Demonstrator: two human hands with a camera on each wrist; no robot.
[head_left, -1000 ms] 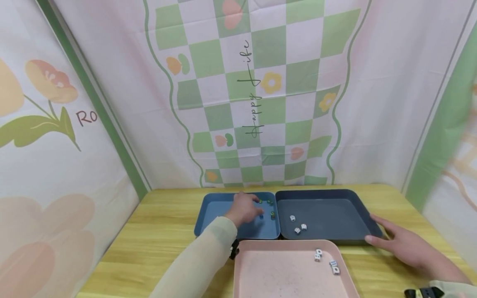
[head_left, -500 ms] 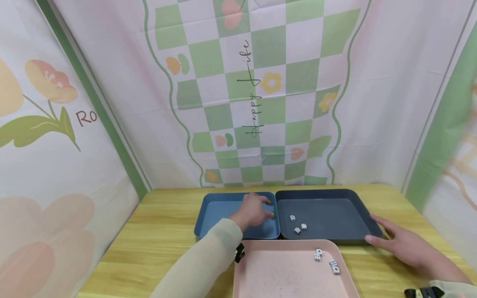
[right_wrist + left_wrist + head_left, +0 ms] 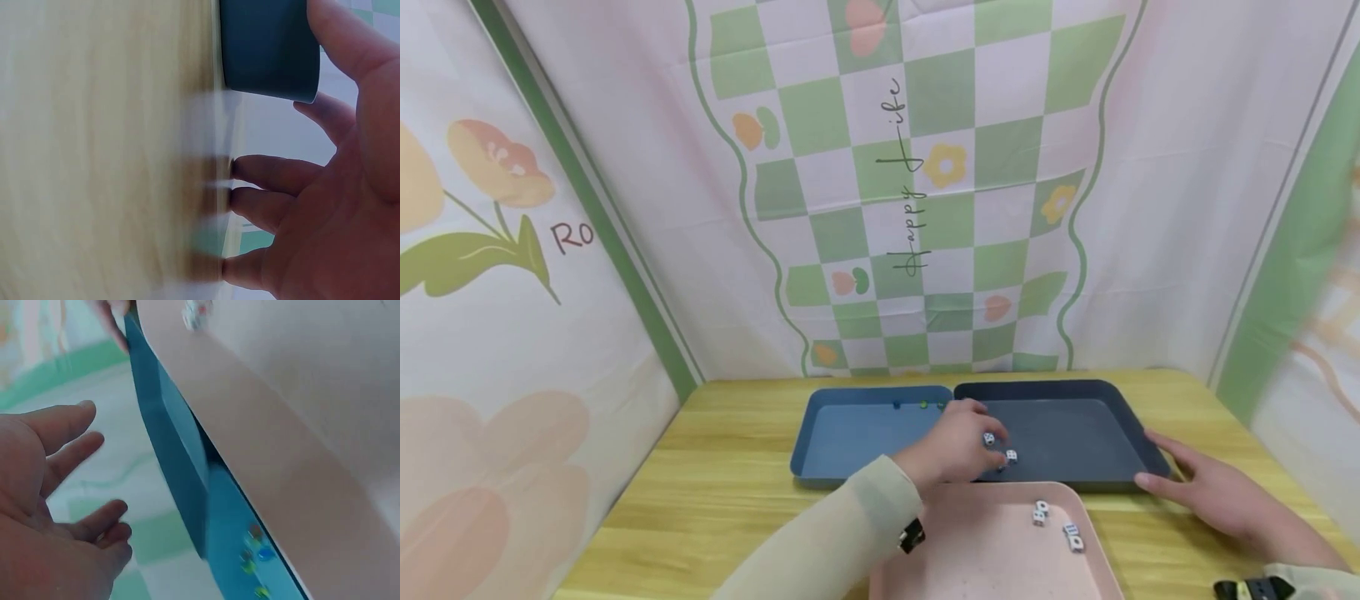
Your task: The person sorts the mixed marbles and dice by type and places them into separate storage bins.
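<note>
My left hand [image 3: 958, 442] hovers over the left part of the dark grey tray [image 3: 1075, 433], fingers loosely spread, near white dice [image 3: 1011, 456]. The thumb partly hides one die. In the left wrist view the palm and fingers of the left hand [image 3: 56, 494] hold nothing. At the dark tray's near right corner my right hand [image 3: 1217, 492] holds the tray between thumb and forefinger. The right wrist view shows the corner of the dark tray [image 3: 269, 50] between them, with the other fingers of the right hand [image 3: 337, 194] low by the tabletop.
A blue tray [image 3: 842, 433] stands left of the dark one, holding small coloured pieces [image 3: 923, 405]. In front lies a pink tray [image 3: 970, 533] with several white dice [image 3: 1073, 537] at its right. All rest on a wooden table [image 3: 700, 483] before a patterned curtain [image 3: 936, 208].
My left hand has moved right, from the blue tray's coloured pieces across the shared edge to above the white dice in the dark tray. The right hand stays put.
</note>
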